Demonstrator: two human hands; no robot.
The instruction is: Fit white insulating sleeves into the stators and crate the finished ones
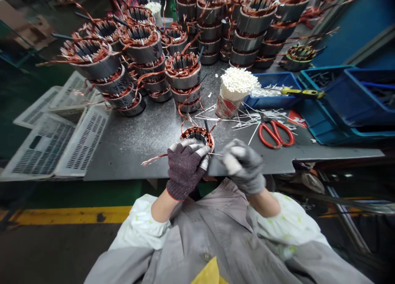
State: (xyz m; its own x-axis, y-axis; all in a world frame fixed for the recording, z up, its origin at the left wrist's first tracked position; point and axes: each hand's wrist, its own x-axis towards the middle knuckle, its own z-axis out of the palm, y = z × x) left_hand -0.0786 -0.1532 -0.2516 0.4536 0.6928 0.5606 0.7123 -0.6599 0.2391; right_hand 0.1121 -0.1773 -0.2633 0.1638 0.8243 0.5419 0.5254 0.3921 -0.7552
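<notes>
One knit-gloved hand (187,165) — the left — rests on a round copper winding (197,131).

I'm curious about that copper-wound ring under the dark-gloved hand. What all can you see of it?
The copper-wound ring sits near the front edge of the dark tabletop, its open top facing up. Reddish-brown, metallic-looking windings circle the rim, with dark and pale strips showing inside. A dark strip sticks up at the far right, and loose copper wires stray outward. The left hand rests over its near side, hiding much of it. Its outer wall is mostly hidden.
</notes>
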